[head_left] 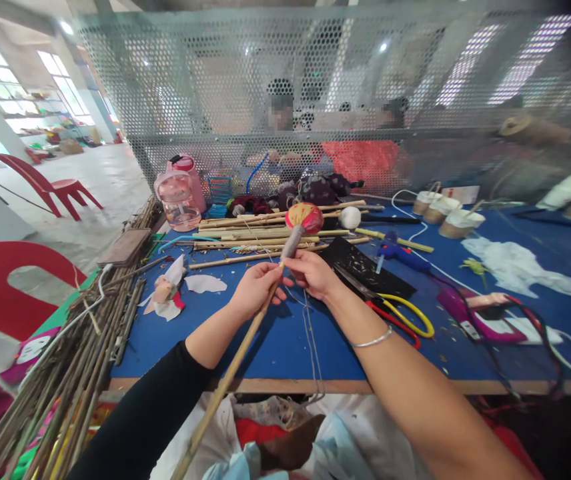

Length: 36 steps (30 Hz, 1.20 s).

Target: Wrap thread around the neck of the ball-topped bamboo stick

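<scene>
Over the blue table I hold a long thin wooden stick [235, 363] that slants up and away from me. At its far end sits a rounded red and yellow head [305, 218], and below that is a grey wrapped section [292, 243]. My left hand [258, 288] is closed around the stick just under the wrapping. My right hand [314, 273] is closed at the lower end of the wrapping, thumb and fingers pinching there. Grey yarn [310, 340] hangs in loose strands from near my right hand, past the table edge.
Bamboo sticks [260, 233] and a white ball [350, 218] lie behind my hands. Scissors [405, 317] rest on a black sheet [380, 270] at right, near a blue glue gun [403, 253]. Cables cross the right side. Twigs [90, 340] line the left edge; a perforated screen [235, 87] stands behind.
</scene>
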Motion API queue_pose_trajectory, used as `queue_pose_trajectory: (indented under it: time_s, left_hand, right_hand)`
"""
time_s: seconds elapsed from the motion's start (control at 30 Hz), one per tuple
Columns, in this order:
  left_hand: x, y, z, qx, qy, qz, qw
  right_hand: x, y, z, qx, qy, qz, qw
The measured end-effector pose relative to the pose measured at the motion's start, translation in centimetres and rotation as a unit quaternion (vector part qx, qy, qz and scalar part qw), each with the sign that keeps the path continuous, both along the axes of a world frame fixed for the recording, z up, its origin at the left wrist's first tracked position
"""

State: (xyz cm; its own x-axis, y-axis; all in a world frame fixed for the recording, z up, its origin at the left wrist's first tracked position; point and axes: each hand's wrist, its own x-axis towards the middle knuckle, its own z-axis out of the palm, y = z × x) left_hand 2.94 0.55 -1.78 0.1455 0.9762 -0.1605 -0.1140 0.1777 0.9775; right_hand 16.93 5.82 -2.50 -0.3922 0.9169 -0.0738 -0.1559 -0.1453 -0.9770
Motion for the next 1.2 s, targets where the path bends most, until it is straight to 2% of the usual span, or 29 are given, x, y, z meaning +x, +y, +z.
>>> queue_pose_trajectory:
  time_s: [0.07, 0.17, 0.23, 0.3, 0.4, 0.47, 0.57, 0.63, 0.7, 0.9, 1.0, 1.1, 1.2]
  left_hand:
    - [-0.1, 0.0, -0.3, 0.021, 0.083, 0.040, 0.996]
    - [-0.3, 0.1, -0.8, 0.123, 0.201, 0.133, 0.963]
    - [-0.4, 0.2, -0.8, 0.147, 0.217, 0.140, 0.955]
    - [-0.5, 0.2, -0.7, 0.120, 0.169, 0.124, 0.970]
    - [-0.4, 0.3, -0.1, 0.066, 0.033, 0.101, 0.992]
    - [-0.5, 0.2, 0.3, 0.052, -0.037, 0.081, 0.995]
    - [-0.5, 0.1, 0.7, 0.033, -0.087, 0.043, 0.995]
    - [-0.5, 0.0, 0.7, 0.016, -0.096, 0.034, 0.995]
    - [-0.3, 0.0, 0.5, 0.011, -0.094, 0.052, 0.994]
    - [-0.1, 0.0, 0.0, 0.045, -0.056, 0.091, 0.993]
    - [-0.5, 0.3, -0.1, 0.048, -0.048, 0.085, 0.994]
    - [-1.2, 1.0, -0.2, 0.047, -0.053, 0.089, 0.994]
    - [-1.9, 1.6, -0.4, 0.043, -0.067, 0.107, 0.991]
  right_hand:
    - [-0.2, 0.1, -0.3, 0.003, -0.019, -0.012, 1.000]
    - [-0.4, 0.0, -0.3, 0.004, -0.027, -0.004, 1.000]
    - [-0.5, -0.1, -0.1, 0.011, -0.020, 0.000, 1.000]
    - [-0.4, -0.2, 0.3, 0.022, -0.003, 0.010, 1.000]
    - [-0.1, -0.3, 0.9, 0.028, 0.031, 0.036, 0.998]
    - [0.0, -0.4, 1.1, 0.025, 0.046, 0.050, 0.997]
    - [-0.1, -0.6, 1.1, 0.026, 0.055, 0.037, 0.997]
    - [-0.4, -0.8, 0.9, 0.030, 0.046, 0.024, 0.998]
    - [-0.8, -0.9, 0.7, 0.027, 0.030, 0.029, 0.999]
    - [-1.4, -0.6, 0.5, 0.055, 0.012, 0.018, 0.998]
    - [-0.9, -0.4, 0.6, 0.077, -0.053, 0.021, 0.995]
    - [-0.2, -1.4, 1.0, 0.096, -0.163, 0.049, 0.981]
    - [0.3, -3.6, 1.8, 0.160, -0.215, 0.009, 0.963]
